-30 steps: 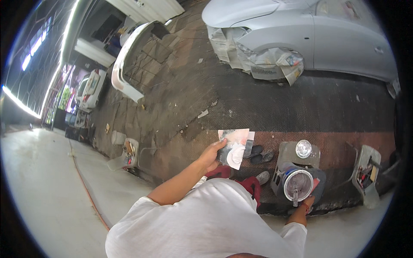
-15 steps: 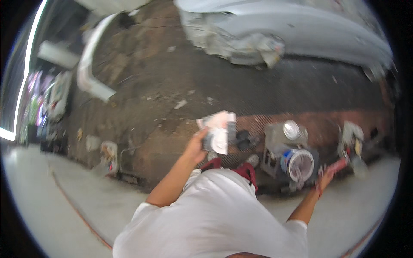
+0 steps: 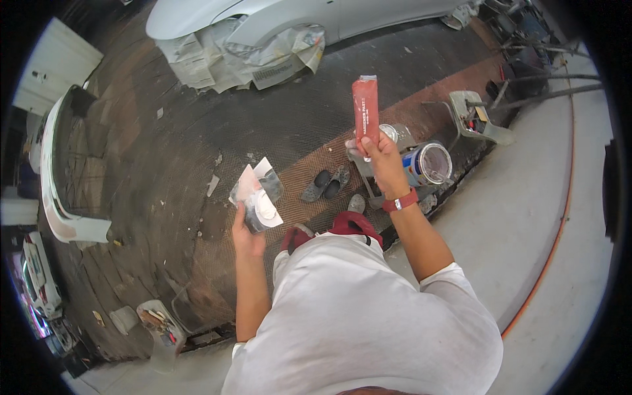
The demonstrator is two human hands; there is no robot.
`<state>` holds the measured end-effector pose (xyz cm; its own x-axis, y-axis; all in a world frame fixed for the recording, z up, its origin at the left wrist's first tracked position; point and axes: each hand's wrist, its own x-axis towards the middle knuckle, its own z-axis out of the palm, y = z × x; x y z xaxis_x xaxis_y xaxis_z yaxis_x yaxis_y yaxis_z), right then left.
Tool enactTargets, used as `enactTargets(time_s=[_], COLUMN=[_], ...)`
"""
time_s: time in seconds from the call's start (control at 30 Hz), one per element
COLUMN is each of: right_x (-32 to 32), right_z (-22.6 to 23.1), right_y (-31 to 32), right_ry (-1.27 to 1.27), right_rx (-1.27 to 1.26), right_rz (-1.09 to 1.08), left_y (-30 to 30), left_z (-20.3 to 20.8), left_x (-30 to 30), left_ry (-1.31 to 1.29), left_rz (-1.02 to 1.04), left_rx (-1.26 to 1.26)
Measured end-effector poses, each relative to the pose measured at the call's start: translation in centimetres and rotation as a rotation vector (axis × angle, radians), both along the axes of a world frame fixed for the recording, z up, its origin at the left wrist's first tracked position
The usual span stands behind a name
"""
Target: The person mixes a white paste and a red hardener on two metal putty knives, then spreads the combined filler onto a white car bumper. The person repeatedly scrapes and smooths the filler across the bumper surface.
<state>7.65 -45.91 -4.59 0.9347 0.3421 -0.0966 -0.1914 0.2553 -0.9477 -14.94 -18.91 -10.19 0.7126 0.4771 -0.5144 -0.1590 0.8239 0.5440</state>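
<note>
Two hands are raised in front of a person in a white shirt, above a rough, dark grated floor [image 3: 164, 151]. At the far left a white car bumper [image 3: 52, 171] lies on the floor as a long curved shell. The left hand [image 3: 247, 237] is closed around a few flat, thin spreader blades [image 3: 258, 196], pale and smeared with a white blob of paste, fanned out above the fingers. A pair of dark sandals [image 3: 326, 185] lies on the floor between the hands. The right hand [image 3: 382, 161], with a red band at the wrist, pinches the lower end of a long red tube [image 3: 366, 108], held upright. Just right of that hand stands an open round can [image 3: 429, 163] with a blue wall. Farther right sits a pale plastic tray [image 3: 480, 122] of small tools.
</note>
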Motion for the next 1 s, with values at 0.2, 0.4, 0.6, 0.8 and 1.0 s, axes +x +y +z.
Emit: enactTargets(time_s=[0.2, 0.4, 0.6, 0.8, 1.0], right_x=[-4.4, -4.9, -5.0, -4.4, -4.6], right_z=[3.3, 4.3, 2.8, 0.0, 0.2], right_y=[5.9, 7.7, 10.2, 9.7, 10.4], right_ry=[-0.042, -0.165, -0.287, -0.383, -0.371], right_rx=[-0.031, -0.333, -0.342, -0.381, -0.350], right_rz=[0.193, 0.376, 0.430, 0.394, 0.478], left_y=[2.3, 1.3, 0.3, -0.9, -1.9], left_z=[-0.5, -0.8, -3.4, -3.1, -1.7], left_x=[-2.6, -3.4, -4.2, -4.0, -4.0], left_ry=[-0.042, -0.063, -0.170, -0.154, -0.186], left_rz=[0.055, 0.161, 0.227, 0.296, 0.338], left_rx=[-0.038, -0.050, -0.106, -0.050, -0.037])
